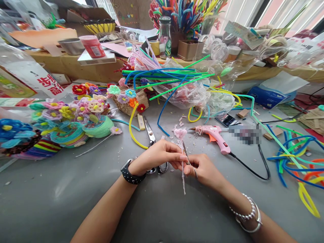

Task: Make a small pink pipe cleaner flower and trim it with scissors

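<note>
My left hand [162, 155] is closed, thumb and forefinger pinching the thin stem [183, 184] of a pink pipe-cleaner flower [180, 133]. The fluffy head points away from me, and the stem's lower end sticks out below my fingers. Closed round a slim pointed metal tool [185, 150], my right hand [205, 170] meets the left at the stem. Whether the tool is tweezers or small scissors I cannot tell. Partly hidden by my left hand, large black-handled scissors [150, 133] lie on the grey table [101, 189]. A pink glue gun [215, 133] rests beyond my right hand.
Pipe-cleaner flower baskets [97, 125] stand at the left. Plastic bags [177, 92] with loose green and blue pipe cleaners lie behind the hands. More coloured pipe cleaners [301, 152] are at the right. The glue gun's black cord [253, 173] loops across the table. A cluttered shelf [126, 64] runs behind.
</note>
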The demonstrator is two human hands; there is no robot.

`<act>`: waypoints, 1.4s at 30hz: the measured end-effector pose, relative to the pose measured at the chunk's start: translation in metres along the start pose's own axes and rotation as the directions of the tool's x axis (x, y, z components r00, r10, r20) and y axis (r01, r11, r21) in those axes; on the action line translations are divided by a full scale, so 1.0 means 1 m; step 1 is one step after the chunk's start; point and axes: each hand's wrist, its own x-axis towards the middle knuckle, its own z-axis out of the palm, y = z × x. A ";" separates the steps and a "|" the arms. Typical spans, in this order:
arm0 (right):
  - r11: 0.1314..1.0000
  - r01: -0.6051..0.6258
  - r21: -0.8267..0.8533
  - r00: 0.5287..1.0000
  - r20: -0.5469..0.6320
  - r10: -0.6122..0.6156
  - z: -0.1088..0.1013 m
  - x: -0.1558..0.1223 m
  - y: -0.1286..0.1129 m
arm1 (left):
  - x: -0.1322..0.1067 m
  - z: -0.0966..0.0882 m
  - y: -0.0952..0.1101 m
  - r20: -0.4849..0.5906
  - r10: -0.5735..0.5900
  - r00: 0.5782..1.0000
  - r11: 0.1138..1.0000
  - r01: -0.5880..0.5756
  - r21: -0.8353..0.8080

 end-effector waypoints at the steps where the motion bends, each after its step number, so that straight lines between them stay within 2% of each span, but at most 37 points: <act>1: 1.000 -0.002 0.007 1.000 -0.011 0.002 0.000 0.000 0.000 | 0.000 0.000 0.000 0.003 -0.002 1.000 1.000 0.002 0.001; 8: 0.997 -0.082 0.001 0.990 -0.111 0.082 0.002 0.000 -0.003 | 0.001 0.000 0.000 -0.002 0.005 1.000 1.000 -0.005 -0.013; 13: 0.995 -0.096 -0.008 0.982 -0.165 0.093 0.002 0.001 -0.002 | 0.002 0.001 0.001 -0.006 0.023 1.000 0.998 -0.023 -0.062; 17: 0.997 -0.070 -0.011 0.990 -0.124 0.068 0.001 0.001 0.000 | 0.002 0.001 0.001 -0.020 0.032 0.999 0.994 -0.033 -0.100; 25: 1.000 -0.005 -0.023 1.000 -0.014 0.005 0.000 0.001 0.004 | 0.002 0.001 0.001 0.006 0.015 1.000 0.998 -0.015 -0.067; 42: 0.995 -0.087 -0.048 0.982 -0.171 0.078 0.000 0.001 -0.001 | 0.001 0.000 0.000 -0.008 0.030 1.000 0.999 -0.030 -0.045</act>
